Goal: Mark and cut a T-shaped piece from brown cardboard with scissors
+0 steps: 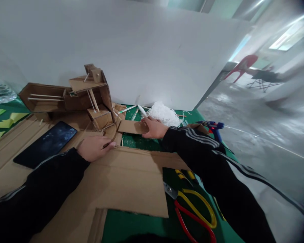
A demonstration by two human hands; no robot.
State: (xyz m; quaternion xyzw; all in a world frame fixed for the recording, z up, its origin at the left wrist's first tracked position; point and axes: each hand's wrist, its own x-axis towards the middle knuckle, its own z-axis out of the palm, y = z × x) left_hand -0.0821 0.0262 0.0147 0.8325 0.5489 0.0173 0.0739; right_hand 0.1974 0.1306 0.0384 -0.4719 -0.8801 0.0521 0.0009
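Observation:
My right hand (155, 128) is closed on the right end of a small cardboard strip (129, 127), thumb and fingers at its edges. My left hand (95, 147) rests on a large cardboard sheet (134, 177) with its fingers curled together. Something small and dark shows at those fingertips, too little to name. Just behind the left hand stands a cardboard model (84, 96) made of boxes joined with thin sticks. A white tangle of string (163, 114) lies behind my right hand, and a white pen-like thing (142, 110) leans beside it.
Scissors (195, 209) with one yellow and one red handle lie on the green table (131, 226) at front right. A blue glue gun (214, 128) stands at the right edge. A dark tablet (45, 144) lies at left. A white panel (131, 50) rises behind.

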